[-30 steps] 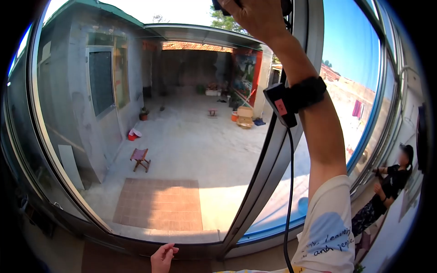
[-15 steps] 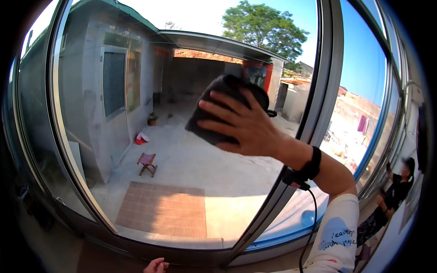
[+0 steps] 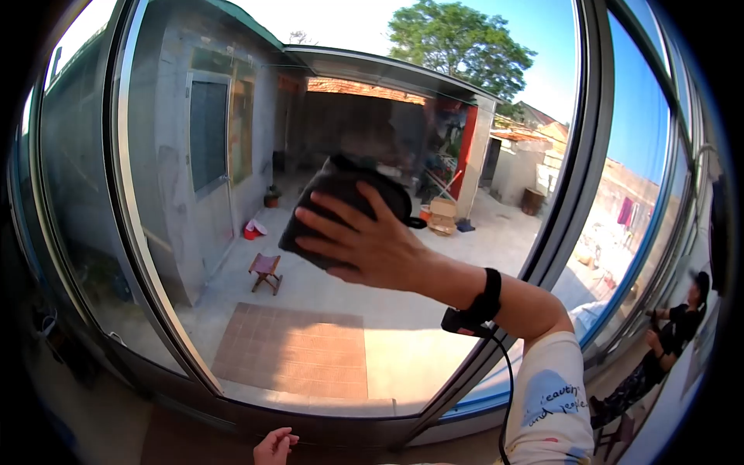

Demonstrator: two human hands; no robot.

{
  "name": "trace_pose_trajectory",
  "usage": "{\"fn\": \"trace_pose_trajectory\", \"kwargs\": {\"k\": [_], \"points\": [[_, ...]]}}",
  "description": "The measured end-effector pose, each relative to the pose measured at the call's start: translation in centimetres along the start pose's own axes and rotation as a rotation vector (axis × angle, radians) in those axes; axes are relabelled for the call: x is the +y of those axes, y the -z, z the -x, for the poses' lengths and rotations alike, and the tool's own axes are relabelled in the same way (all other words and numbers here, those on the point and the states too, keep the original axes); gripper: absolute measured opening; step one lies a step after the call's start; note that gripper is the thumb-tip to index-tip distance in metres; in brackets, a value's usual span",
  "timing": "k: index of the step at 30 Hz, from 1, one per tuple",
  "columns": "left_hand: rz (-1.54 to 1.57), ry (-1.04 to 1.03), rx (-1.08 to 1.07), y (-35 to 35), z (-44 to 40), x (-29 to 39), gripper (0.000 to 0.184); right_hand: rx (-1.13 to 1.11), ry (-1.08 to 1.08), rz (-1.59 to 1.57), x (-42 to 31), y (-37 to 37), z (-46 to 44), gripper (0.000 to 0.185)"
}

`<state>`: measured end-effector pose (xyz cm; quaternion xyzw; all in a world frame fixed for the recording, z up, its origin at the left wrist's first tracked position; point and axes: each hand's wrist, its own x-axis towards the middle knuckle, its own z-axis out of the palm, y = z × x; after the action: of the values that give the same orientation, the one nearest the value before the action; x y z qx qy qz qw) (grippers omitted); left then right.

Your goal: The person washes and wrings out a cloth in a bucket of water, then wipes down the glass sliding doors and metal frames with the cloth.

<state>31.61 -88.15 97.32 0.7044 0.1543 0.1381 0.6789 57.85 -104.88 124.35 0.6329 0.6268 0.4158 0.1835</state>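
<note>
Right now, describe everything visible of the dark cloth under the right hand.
The dark cloth looks charcoal-black and soft, folded or bunched into a pad, with a small loop-like end jutting out at the right. The right hand lies across it, fingers spread, hiding part. It seems pressed against the window pane; contact itself can't be confirmed.

Right hand (image 3: 360, 246) and left hand (image 3: 274, 448) bare. Right wrist encircled by a black strap (image 3: 488, 296); a small black box-shaped device (image 3: 463, 322) is carried on it, marked by a reddish patch. A thin black cable (image 3: 511, 387) is led from the device down along the sleeve. Off-white sleeve (image 3: 552, 358), ended near the elbow, is printed with a pale blue shape, dark handwriting-style lettering ("and people" legible) and small red-pink marks
</note>
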Motion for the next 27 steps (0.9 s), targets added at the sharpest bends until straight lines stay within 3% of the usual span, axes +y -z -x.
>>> {"fn": "trace_pose_trajectory", "kwargs": {"k": [3, 6, 9, 11, 14, 16, 18, 19, 20, 21, 22, 24, 25, 27], "points": [[0.008, -0.026, -0.013, 2.2, 0.4, -0.1, 0.025, -0.211, 0.352, 0.119, -9.2, -7.0, 5.0, 0.049], [-0.029, -0.051, -0.014, 4.9, 0.7, -1.8, 0.025, -0.240, 0.409, 0.105, -7.6, -6.0, 3.2, 0.050], [0.012, -0.008, 0.052, 6.6, 0.5, -2.3, 0.025, 0.064, 0.113, 0.112, 3.0, 2.5, -5.3, 0.050], [0.010, 0.012, 0.102, 7.5, 0.4, -2.1, 0.025, 0.338, -0.110, 0.352, 12.3, 8.4, -9.4, 0.050], [0.034, 0.016, 0.143, 9.2, 0.5, -2.4, 0.026, 0.579, -0.793, 0.582, 26.7, 17.7, -8.8, 0.057], [0.048, 0.008, 0.210, 10.7, 0.5, -3.2, 0.027, 0.684, -1.161, 0.633, 32.6, 19.6, -4.6, 0.060], [0.058, 0.010, 0.272, 13.0, -0.1, -4.3, 0.027, 0.810, -1.034, 0.879, 36.9, 19.8, -0.6, 0.068], [-0.175, -0.101, 0.347, 15.1, -0.9, -5.1, 0.027, 0.801, -1.142, 0.881, 38.5, 20.4, 2.5, 0.070], [-0.414, -0.212, 0.416, 17.1, -1.7, -5.4, 0.027, 0.740, -1.273, 0.670, 40.9, 20.9, 6.6, 0.077], [-0.420, -0.218, 0.404, 19.0, -2.6, -5.3, 0.027, 0.714, -1.331, 0.621, 42.4, 21.4, 10.1, 0.077], [-0.501, -0.284, 0.442, 20.7, -3.9, -4.6, 0.029, 0.714, -1.204, 0.585, 42.1, 21.6, 11.6, 0.077], [-0.663, -0.415, 0.521, 23.3, -6.5, -1.5, 0.035, 0.715, -1.230, 0.544, 41.3, 21.5, 11.7, 0.077], [-0.878, -0.608, 0.536, 24.7, -9.1, 3.9, 0.050, 0.684, -1.403, 0.582, 42.2, 21.4, 11.3, 0.077], [-1.027, -0.715, 0.504, 26.5, -11.4, 6.2, 0.054, 0.680, -1.568, 0.594, 42.4, 21.4, 9.2, 0.078]]}}
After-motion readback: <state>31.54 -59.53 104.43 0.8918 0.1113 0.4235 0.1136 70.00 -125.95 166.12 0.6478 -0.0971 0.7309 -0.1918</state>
